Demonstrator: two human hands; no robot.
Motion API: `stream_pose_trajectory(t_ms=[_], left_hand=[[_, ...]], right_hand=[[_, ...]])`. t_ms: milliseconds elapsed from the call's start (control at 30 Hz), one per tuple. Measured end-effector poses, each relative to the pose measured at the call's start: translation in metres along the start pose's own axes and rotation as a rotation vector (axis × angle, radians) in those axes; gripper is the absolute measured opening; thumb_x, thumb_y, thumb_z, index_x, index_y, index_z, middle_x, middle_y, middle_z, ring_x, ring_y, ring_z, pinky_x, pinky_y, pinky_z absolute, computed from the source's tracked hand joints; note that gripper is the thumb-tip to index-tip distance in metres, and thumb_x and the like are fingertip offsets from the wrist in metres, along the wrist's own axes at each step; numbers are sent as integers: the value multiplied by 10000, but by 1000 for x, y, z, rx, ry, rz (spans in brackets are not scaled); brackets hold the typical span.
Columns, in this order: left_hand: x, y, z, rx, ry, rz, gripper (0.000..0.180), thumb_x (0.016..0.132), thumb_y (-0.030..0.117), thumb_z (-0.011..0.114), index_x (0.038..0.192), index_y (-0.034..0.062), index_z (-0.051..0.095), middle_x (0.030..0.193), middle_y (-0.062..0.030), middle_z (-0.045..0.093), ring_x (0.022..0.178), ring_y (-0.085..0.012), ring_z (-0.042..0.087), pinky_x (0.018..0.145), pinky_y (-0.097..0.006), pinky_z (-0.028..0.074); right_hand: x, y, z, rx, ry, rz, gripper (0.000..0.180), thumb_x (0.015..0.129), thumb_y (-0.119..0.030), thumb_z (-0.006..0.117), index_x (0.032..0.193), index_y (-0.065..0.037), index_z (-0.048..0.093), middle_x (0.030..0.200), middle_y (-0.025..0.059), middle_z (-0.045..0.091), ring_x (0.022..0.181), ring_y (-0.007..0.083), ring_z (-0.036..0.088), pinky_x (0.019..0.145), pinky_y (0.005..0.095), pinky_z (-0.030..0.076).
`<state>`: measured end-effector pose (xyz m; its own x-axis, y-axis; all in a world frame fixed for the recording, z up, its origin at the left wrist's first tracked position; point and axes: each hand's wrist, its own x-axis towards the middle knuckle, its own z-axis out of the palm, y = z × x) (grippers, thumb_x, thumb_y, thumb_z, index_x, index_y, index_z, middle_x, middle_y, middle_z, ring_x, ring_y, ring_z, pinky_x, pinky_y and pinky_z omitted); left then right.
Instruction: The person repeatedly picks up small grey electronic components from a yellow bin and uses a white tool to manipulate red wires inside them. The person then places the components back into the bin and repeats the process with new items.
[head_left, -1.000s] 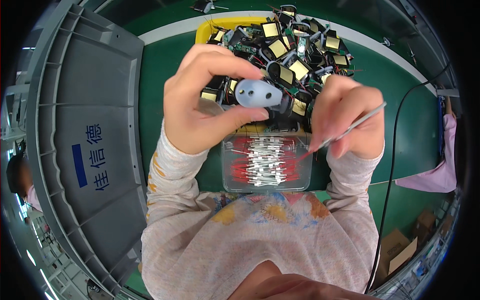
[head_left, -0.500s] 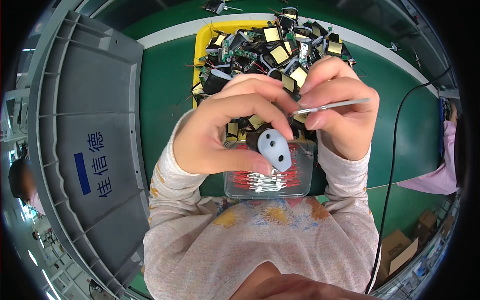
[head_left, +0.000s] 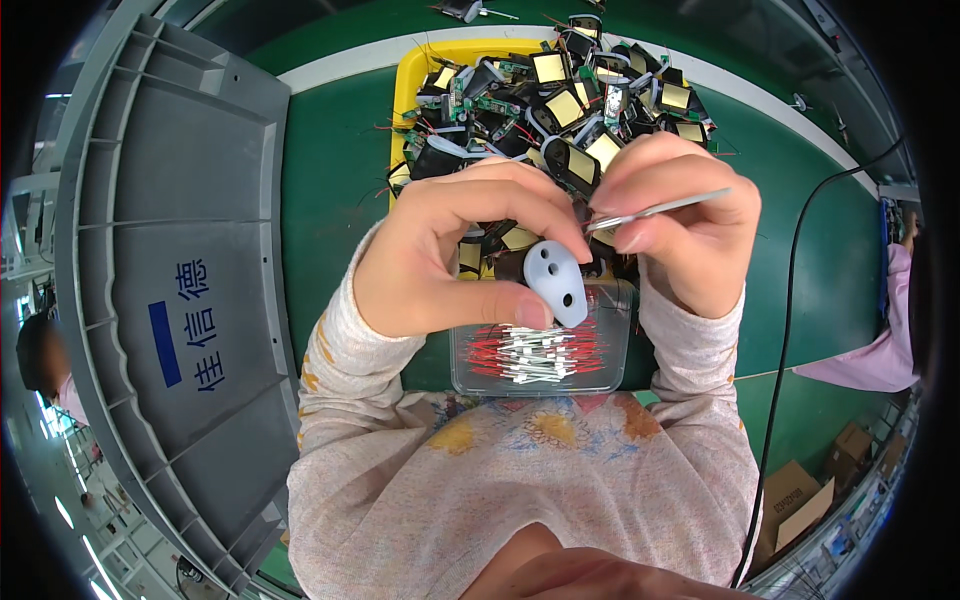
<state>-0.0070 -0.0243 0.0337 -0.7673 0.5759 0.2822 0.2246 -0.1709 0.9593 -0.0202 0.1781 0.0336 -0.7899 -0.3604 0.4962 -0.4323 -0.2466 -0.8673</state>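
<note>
My left hand (head_left: 450,240) grips a small device with a pale blue-grey rounded end (head_left: 553,285), thumb on one side and fingers on the other. Several dark holes show in that end, and the device's darker body is partly hidden behind it. My right hand (head_left: 690,215) is closed on slim metal tweezers (head_left: 685,201), whose tips point left, close to my left fingertips. What lies at the tips is too small to make out. Below the device, a clear plastic box (head_left: 540,392) holds many red wires with white connectors (head_left: 535,355).
Beyond my hands, a yellow tray (head_left: 405,95) is heaped with black housings, green circuit boards and cream pads. A large grey crate (head_left: 190,190) stands at the left of the green table (head_left: 335,150). A black cable (head_left: 790,310) hangs at the right. Another person's pink sleeve (head_left: 880,335) shows far right.
The device in my left hand has risen slightly and turned a little. My right hand with the tweezers has lowered slightly and stays close beside it.
</note>
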Motion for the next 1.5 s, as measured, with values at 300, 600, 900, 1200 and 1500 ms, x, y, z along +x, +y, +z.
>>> stream_pose_trajectory(t_ms=[300,600,900,1200,1500], left_hand=[[0,-6,16,-38,338,36,388,552,-21,760,908,-14,607,937,-116,623,937,-205,568,847,-314,422],[-1,-15,24,303,382,307,406,531,-5,790,875,8,575,901,-134,651,852,-212,626,821,-340,424],[-3,-16,25,384,401,328,400,553,17,786,886,21,563,900,-138,655,858,-214,634,869,-371,367],[-2,-15,26,431,413,386,395,560,34,795,885,16,571,893,-144,656,851,-224,640,872,-379,369],[-2,-12,25,549,422,392,403,570,49,797,890,21,554,890,-142,659,846,-219,641,866,-385,380]], right_hand=[[-14,-14,-12,45,382,-165,210,775,-107,633,911,10,523,798,108,569,670,181,548,547,268,483],[-14,-17,7,-247,284,-333,244,699,-90,706,828,22,531,667,119,569,552,186,537,478,240,415],[-13,-21,6,-255,191,-373,242,615,24,705,803,47,555,680,140,588,550,205,565,482,250,420],[-14,-23,4,-350,203,-405,288,541,35,738,770,51,563,668,153,592,576,227,588,506,274,430],[-21,-7,5,-453,183,-627,360,533,-76,790,793,53,576,687,147,610,581,241,592,484,274,442]])
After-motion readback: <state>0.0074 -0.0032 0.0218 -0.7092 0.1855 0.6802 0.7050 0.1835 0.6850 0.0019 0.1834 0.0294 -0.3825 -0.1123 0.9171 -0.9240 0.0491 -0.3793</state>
